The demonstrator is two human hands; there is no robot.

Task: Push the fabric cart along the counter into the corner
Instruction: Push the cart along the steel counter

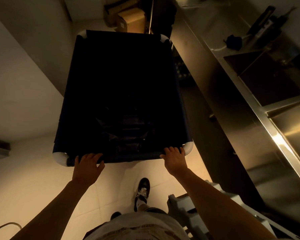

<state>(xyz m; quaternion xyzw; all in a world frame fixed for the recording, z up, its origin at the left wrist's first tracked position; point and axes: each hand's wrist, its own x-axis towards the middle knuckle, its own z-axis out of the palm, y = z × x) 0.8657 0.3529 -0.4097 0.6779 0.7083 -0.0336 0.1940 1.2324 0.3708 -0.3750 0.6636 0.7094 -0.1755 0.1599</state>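
Note:
The fabric cart (121,84) is a deep bin of dark blue cloth on a frame with white corner joints, standing on the tiled floor straight in front of me. Its inside is very dark, with some crumpled dark material at the bottom. My left hand (87,164) grips the near rim close to the left corner. My right hand (174,157) grips the same rim beside the right corner. The cart's right side runs close along the stainless steel counter (220,70).
The counter holds sink basins (267,75) and a dark sprayer head (234,41). Cardboard boxes (130,19) are stacked on the floor just beyond the cart's far end. A white wall (24,66) borders the left. A metal object (184,210) stands at my right side.

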